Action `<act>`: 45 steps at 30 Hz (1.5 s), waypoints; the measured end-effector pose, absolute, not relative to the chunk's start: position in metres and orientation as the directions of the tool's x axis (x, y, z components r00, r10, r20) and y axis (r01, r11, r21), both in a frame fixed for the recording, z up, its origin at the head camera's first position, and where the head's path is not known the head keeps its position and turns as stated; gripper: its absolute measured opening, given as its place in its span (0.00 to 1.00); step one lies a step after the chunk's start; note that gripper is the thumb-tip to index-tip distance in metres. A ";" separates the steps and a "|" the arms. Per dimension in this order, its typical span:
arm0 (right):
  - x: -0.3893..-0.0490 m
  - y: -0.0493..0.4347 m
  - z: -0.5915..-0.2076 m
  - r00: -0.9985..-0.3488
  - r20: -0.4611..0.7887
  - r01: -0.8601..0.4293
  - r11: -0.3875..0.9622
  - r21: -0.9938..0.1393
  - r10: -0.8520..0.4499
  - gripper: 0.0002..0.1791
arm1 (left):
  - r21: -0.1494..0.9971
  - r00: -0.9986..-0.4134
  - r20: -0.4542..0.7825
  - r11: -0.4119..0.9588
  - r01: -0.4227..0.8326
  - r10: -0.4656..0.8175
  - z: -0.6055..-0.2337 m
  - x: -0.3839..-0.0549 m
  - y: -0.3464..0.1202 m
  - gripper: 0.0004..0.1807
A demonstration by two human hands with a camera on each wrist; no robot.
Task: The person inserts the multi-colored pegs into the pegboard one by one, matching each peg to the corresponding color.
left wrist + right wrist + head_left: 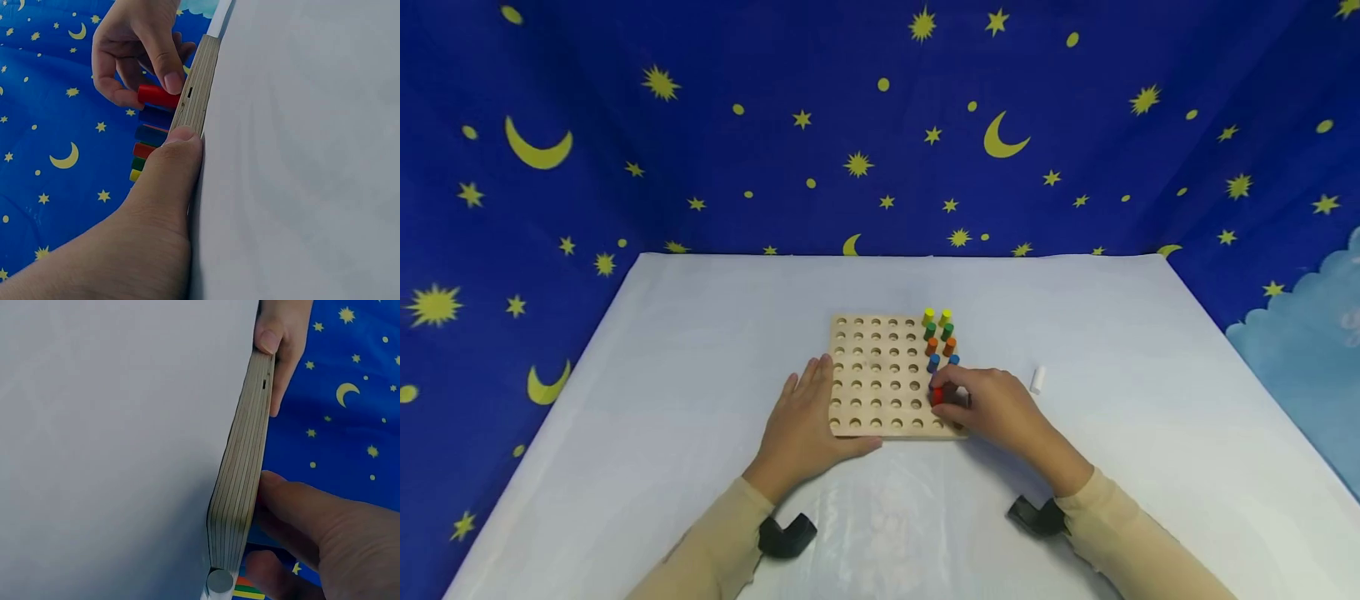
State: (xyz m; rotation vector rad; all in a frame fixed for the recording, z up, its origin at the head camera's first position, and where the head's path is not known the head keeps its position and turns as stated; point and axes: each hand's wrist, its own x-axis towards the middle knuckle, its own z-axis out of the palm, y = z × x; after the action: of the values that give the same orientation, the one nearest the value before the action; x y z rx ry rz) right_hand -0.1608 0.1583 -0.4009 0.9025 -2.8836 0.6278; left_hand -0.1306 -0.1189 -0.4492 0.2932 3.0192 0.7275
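A square wooden pegboard (876, 377) with rows of round holes lies on the table. My left hand (805, 425) rests at its front left corner, fingers straight along the left side and the thumb on the front edge. With thumb and index finger, my right hand (992, 408) pinches a red peg (157, 95) that stands upright at the board's right side. Behind it, two columns hold yellow pegs (928, 316), green pegs (930, 332), orange pegs (932, 347) and blue pegs (933, 363). The right hand hides part of the columns' front end.
A white peg (1038, 380) lies loose on the white tabletop (1075, 317), right of the board. Black wrist mounts (787, 536) show below both hands. A blue cloth (820, 125) with yellow stars and moons hangs behind the table.
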 end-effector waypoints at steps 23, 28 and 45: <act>-0.161 0.235 -0.389 -0.901 -0.049 -0.386 0.846 -0.369 -0.432 0.33 | 0.432 -0.973 0.034 0.874 0.221 0.229 -0.452 -0.135 -0.114 0.77; -0.164 0.239 -0.394 -0.909 -0.096 -0.360 0.880 -0.310 -0.406 0.33 | 0.446 -0.973 0.033 0.868 0.218 0.228 -0.451 -0.134 -0.112 0.77; -0.168 0.226 -0.396 -0.909 -0.081 -0.299 0.775 -0.557 -0.409 0.23 | 0.438 -0.979 0.032 0.878 0.195 0.202 -0.449 -0.131 -0.116 0.78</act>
State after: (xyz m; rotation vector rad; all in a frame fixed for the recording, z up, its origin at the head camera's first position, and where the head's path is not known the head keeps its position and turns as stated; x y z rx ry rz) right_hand -0.1679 0.2261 -0.3959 0.6344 -3.1442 0.9312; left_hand -0.1309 -0.1160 -0.4489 0.3201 3.0297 0.7036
